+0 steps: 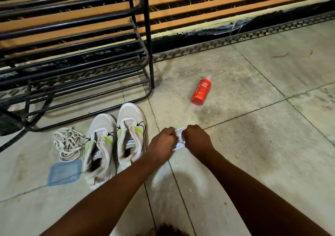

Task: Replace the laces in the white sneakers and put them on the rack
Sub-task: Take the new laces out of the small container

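Note:
Two white sneakers with green stripes stand side by side on the floor, the left one point(99, 145) and the right one point(130, 130), both without laces. A heap of loose whitish laces point(67, 143) lies just left of them. My left hand point(163, 138) and my right hand point(196, 138) both grip a small white packet point(179, 139) between them, just right of the sneakers. The hands hide most of the packet. The black metal shoe rack point(72, 54) stands behind the sneakers.
A red foam body wash bottle point(201, 90) lies on the tiled floor to the right of the rack. A blue-rimmed container lid point(64, 172) lies in front of the laces. A slatted wall with a dark skirting point(217, 31) runs along the back.

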